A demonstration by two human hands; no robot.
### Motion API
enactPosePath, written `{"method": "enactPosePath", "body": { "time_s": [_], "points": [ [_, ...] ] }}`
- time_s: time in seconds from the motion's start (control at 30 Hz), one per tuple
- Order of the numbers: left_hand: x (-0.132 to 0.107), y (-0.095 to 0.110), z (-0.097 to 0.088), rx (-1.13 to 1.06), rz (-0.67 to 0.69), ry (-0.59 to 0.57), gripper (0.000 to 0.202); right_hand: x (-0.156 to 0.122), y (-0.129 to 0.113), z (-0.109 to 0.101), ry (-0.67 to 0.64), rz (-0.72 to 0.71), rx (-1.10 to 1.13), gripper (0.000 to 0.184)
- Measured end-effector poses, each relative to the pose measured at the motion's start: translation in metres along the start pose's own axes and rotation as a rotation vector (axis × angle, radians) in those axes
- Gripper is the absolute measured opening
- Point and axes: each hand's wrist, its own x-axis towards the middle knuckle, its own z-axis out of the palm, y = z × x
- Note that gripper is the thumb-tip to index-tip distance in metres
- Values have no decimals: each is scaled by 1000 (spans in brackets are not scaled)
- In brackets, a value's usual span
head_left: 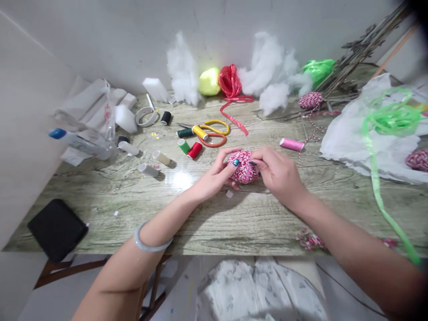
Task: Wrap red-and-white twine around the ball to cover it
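A round ball of red-and-white twisted yarn [243, 173] is held just above the table. My left hand [219, 173] wraps round its left side, thumb laid across the front. At the ball's right side my right hand [281, 177] has its thumb and forefinger pinched together; whatever lies between those fingertips is too small to make out. Beyond the hands lie orange-and-yellow-handled scissors [216, 139] with a yellow thread spool [199, 132] against them. Red [194, 150] and green spools [183, 146] sit left of the ball, and a pink spool [292, 143] lies to its right.
White stuffing [267, 62] stands along the wall beside a red ribbon bundle [230, 81]. On the left are a clear bottle [85, 143], a tape roll [147, 117] and a black case [57, 229]. Green ribbon [391, 118] trails over the right side near dried branches [364, 49].
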Motion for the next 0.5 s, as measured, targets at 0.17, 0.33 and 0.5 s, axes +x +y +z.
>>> {"method": "enactPosePath", "body": {
  "time_s": [0.17, 0.33, 0.5],
  "points": [
    [5, -5, -3, -168, 30, 90, 45, -2, 2, 5, 12, -144, -51, 16],
    [6, -3, -3, -251, -13, 68, 51, -4, 1, 7, -61, -189, -114, 18],
    [6, 4, -1, -310, -13, 128, 48, -6, 0, 11, -184, -257, -156, 23]
  ]
}}
